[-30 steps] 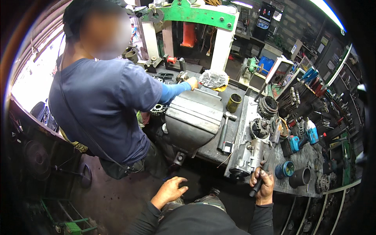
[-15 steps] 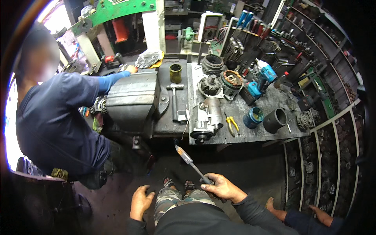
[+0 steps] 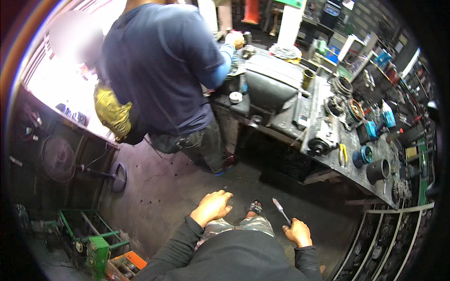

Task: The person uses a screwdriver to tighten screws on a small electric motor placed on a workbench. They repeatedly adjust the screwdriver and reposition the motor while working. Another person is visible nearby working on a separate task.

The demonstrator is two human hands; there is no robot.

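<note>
My right hand grips a long tool by its dark handle. The tool has a slim metal shaft and a broad, pointed tip, which slants up and to the left over the floor; its exact kind is unclear. My left hand is in front of my body above my knee, fingers stretched and apart, holding nothing. Neither hand touches the workbench at the right. On it stand a cylindrical starter motor, yellow-handled pliers, a blue can and a dark metal cylinder.
Another person stands at the left end of the bench, one hand near a large vise. A pedestal fan is at the left. Below it are a green metal frame and an orange box. Shelving fills the lower right.
My view has swung left, so the bench now lies farther right and the fan has come into sight. The tool remains in my right hand, now farther from the bench.
</note>
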